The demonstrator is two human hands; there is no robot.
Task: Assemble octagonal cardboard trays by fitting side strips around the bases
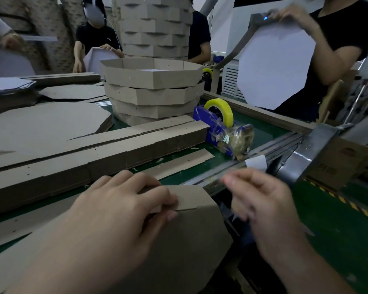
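A brown cardboard tray [191, 234] lies tilted at the table's near edge, with its side strip [191, 198] folded around it. My left hand [123, 209] grips the strip where its two ends meet, fingers curled over the top edge. My right hand [261, 206] hovers to the right of the tray, off the table edge. It is blurred, its fingers are bent, and I cannot tell whether it holds anything. A blue tape dispenser [219, 128] with a yellow roll stands beyond it.
A long pile of flat side strips [94, 153] runs across the green table, with one loose strip [179, 164] in front. Flat octagonal bases [45, 126] lie at left, and stacked finished trays [153, 90] stand behind. Other people work with white sheets at the back and right.
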